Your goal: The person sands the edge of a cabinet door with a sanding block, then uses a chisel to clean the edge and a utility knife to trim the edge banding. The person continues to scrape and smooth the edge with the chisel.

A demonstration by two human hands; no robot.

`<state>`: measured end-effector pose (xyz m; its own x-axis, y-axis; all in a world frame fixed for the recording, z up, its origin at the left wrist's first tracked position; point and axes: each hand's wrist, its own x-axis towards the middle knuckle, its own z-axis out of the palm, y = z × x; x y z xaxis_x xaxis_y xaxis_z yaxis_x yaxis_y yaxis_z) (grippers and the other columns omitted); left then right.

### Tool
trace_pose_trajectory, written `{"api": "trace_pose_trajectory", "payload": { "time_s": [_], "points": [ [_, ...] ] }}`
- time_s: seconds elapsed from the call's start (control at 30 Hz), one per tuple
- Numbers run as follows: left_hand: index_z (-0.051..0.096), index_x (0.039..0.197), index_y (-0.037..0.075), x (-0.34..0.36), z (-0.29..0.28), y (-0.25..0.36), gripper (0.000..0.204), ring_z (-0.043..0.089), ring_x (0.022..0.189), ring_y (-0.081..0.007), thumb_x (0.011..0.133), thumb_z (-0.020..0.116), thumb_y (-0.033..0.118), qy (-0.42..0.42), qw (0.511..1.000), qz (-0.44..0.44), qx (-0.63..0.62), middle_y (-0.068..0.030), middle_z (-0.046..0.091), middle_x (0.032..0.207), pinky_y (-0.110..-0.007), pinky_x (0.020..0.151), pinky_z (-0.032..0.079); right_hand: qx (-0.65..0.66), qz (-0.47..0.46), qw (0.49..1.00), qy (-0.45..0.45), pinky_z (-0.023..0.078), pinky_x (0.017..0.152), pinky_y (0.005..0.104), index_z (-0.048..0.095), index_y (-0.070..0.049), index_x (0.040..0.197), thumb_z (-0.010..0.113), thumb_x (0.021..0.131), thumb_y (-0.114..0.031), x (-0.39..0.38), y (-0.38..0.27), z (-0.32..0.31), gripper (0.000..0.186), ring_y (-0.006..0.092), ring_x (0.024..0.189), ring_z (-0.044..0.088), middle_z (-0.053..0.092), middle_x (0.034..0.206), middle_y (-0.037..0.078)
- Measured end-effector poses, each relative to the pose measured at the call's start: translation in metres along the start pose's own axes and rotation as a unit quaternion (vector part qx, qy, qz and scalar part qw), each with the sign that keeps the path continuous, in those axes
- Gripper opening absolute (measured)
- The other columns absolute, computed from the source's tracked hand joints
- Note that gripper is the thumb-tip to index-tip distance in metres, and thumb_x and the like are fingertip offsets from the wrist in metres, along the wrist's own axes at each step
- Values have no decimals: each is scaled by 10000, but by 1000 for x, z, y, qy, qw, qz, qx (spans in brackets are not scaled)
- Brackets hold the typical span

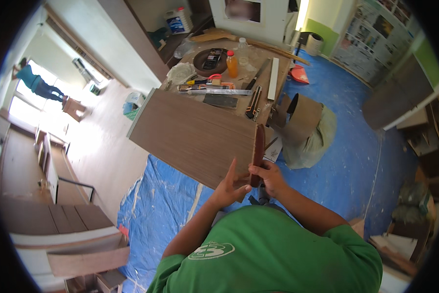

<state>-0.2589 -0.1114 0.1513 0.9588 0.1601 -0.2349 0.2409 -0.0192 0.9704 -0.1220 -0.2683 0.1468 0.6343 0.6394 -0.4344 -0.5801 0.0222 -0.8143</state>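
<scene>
In front of my body, my right hand (273,179) grips a long, narrow reddish-brown piece (258,149) near its lower end, thumb laid across it. The piece stands almost upright in view and its top is rounded; its exact kind I cannot make out. My left hand (224,192) is just left of it, fingers stretched and apart, with the thumb tip close to the piece's lower end. Whether that thumb touches it is unclear. Beyond both hands lies a wide brown wood-grain board (195,126), its near edge close to me.
Behind the board, a worktable bears a utility knife (253,101), a metal straightedge (219,92), an orange bottle (232,66) and a brown bowl (200,62). A curled brown sheet (305,117) rests on a pale sack (322,141). Blue tarp (356,161) covers the floor. Far left, another person (36,80) stands on a stool.
</scene>
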Motion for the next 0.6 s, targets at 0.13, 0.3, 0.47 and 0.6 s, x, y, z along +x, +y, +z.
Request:
{"api": "trace_pose_trajectory", "payload": {
  "time_s": [0.13,0.3,0.47,0.6],
  "points": [
    [176,1658,6,-39,10,-36,857,696,1172,-280,1036,689,295,203,978,-43,-28,-206,700,1311,-419,1060,520,-35,26,999,29,570,798,362,625,29,1150,820,905,-226,27,-15,-67,404,209,905,697,692,1007,113],
    [371,1574,-42,-107,-3,-69,647,727,1045,-224,1068,633,265,427,898,-82,-70,-181,742,1197,-348,912,564,24,68,996,49,601,720,393,609,1,1115,805,931,-285,44,-32,-138,392,243,848,703,660,944,92],
    [485,1478,-79,-200,-12,-185,573,747,916,-228,1061,644,280,502,844,-188,23,-188,755,1112,-353,836,596,14,46,998,50,570,762,369,644,0,1125,809,932,-365,56,-26,-167,444,226,856,706,693,987,105],
    [504,1432,-113,-251,43,-243,572,733,863,-217,1048,663,281,528,806,-265,-27,-195,733,1046,-321,713,611,-56,-6,995,80,564,765,356,670,-23,1088,799,937,-408,70,-74,-159,434,192,842,695,701,966,79]
  ]
}}
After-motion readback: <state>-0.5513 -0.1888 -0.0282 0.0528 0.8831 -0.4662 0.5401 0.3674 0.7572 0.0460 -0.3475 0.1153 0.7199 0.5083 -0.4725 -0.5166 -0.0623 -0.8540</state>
